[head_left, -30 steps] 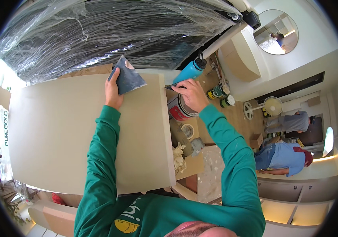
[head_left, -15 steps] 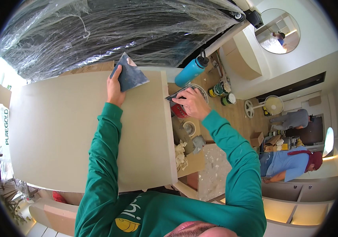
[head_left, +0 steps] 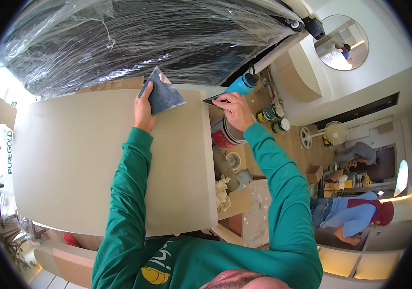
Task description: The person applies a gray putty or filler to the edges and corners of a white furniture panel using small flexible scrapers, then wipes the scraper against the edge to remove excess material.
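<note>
My left hand (head_left: 144, 110) grips a flat, square, blue-grey plate (head_left: 167, 95) with pale smears, like a putty blade, thumb on top and the fingers behind it. It hangs over the far part of a smooth beige panel (head_left: 80, 164). Just past the panel's right edge, my right hand (head_left: 237, 111) pinches a thin dark scraper (head_left: 211, 99), seen nearly edge-on and tipped toward the panel. Below that hand stands a large can (head_left: 225, 134) with a red label, its mouth partly hidden by my wrist. The two blades are apart.
A blue bottle (head_left: 243, 85) stands beyond my right hand. Plastic sheeting (head_left: 143, 41) covers the far side. Right of the panel lie a small bowl (head_left: 233, 160) and crumpled cloth (head_left: 222, 190). Paint buckets (head_left: 269, 113), a fan (head_left: 335, 133) and two people are farther right.
My right hand has moved slightly left and up with the scraper, uncovering more of the can. The left hand holds the plate much as before. Both people at the right have shifted posture.
</note>
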Demonstrator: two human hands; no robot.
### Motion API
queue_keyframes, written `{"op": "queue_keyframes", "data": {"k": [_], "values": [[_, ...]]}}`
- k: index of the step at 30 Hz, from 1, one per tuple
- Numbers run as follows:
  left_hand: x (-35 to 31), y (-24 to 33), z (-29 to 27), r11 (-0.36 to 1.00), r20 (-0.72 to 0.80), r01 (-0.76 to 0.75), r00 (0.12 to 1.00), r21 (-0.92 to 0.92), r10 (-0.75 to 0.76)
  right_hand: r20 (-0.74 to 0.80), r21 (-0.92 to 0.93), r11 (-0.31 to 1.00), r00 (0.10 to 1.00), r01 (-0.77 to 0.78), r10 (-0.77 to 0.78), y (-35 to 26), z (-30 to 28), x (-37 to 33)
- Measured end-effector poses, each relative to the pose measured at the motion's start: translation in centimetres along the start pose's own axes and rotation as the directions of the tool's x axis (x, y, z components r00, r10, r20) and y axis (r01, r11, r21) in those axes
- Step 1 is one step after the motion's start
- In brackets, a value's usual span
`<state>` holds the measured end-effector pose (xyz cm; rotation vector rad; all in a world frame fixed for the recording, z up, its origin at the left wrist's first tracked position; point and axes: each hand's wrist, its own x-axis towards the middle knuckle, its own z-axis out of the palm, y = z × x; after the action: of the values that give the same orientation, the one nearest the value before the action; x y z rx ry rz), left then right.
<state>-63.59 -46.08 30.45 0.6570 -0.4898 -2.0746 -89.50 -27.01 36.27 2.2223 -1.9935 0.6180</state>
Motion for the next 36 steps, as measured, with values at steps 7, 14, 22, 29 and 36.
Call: {"op": "queue_keyframes", "data": {"k": [7,14,22,29,36], "values": [[-0.2,0.0,0.2,1.000,0.007,0.001,1.000,-0.015,-0.001,0.058,-0.098,0.992,0.996,0.076,-0.070,0.5,0.8,-2.4],[0.2,-0.2,-0.2,1.000,0.006,0.002,1.000,-0.010,-0.001,0.077,-0.146,0.989,0.997,-0.009,0.021,-0.6,-1.3,-0.8],[-0.1,0.0,0.2,1.000,0.000,0.003,1.000,-0.004,-0.003,0.163,-0.178,0.984,0.987,0.015,0.014,-1.4,-0.1,-0.2],[0.0,-0.1,0.0,1.000,-0.011,-0.001,1.000,0.004,0.001,0.239,-0.101,0.995,0.971,0.012,0.013,-4.6,-0.7,-3.5],[-0.2,0.0,0.4,1.000,0.001,0.009,1.000,-0.006,-0.009,0.139,-0.081,0.997,0.990,0.017,-0.005,-4.1,-1.5,-2.7]]}}
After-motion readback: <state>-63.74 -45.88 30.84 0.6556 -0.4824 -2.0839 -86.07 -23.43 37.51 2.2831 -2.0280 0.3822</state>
